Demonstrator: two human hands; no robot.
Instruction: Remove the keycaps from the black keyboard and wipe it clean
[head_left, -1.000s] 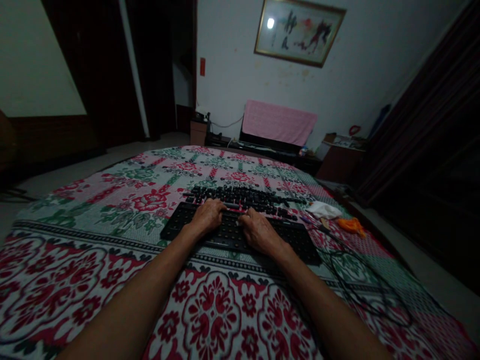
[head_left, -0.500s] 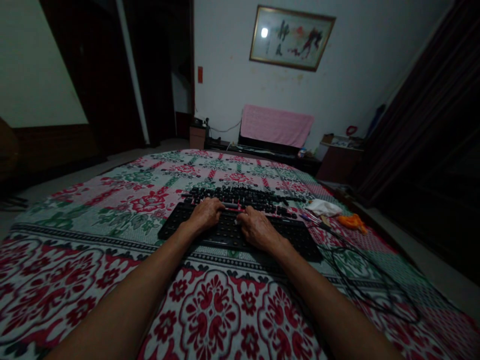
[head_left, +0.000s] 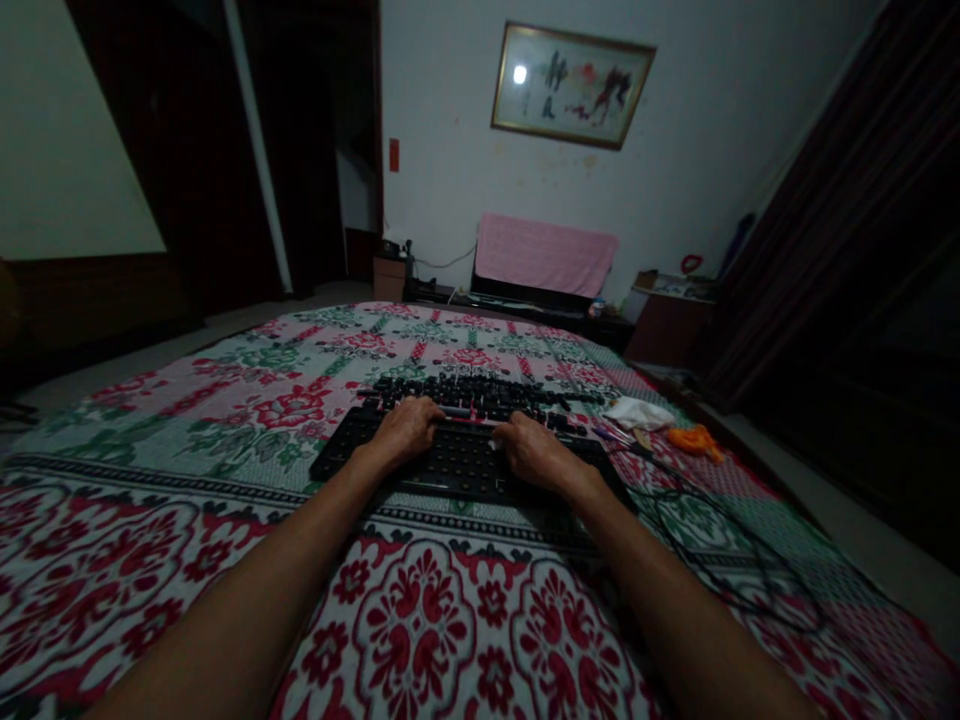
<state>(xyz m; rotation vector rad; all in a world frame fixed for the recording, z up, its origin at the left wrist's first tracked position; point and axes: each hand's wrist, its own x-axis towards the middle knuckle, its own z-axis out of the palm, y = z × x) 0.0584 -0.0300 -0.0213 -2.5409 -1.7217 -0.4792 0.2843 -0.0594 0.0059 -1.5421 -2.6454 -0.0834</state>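
Note:
A black keyboard (head_left: pixel 465 463) with its keycaps off lies crosswise on the patterned bedspread, rows of bare key positions showing. My left hand (head_left: pixel 405 428) is closed at its far edge, left of the middle, fingers curled over the rim. Close to those fingertips is a grey rod-like thing (head_left: pixel 455 411); whether the hand touches it I cannot tell. Over the right half of the keyboard my right hand (head_left: pixel 536 450) pinches a small white piece (head_left: pixel 495 444), perhaps tissue or cloth. Loose black keycaps (head_left: pixel 480 390) are spread in rows just beyond the keyboard.
To the right lie a crumpled white cloth (head_left: pixel 637 413), an orange cloth (head_left: pixel 696 443) and a looped black cable (head_left: pixel 739 560). The bedspread (head_left: pixel 420 600) covers the whole surface. Beyond it stand a pink-draped television (head_left: pixel 546 255) and a cabinet (head_left: pixel 667 325).
My right hand has slid to the right along the keyboard with the white piece, widening the gap between the hands. My left hand stays at about the same spot. The view has shifted slightly.

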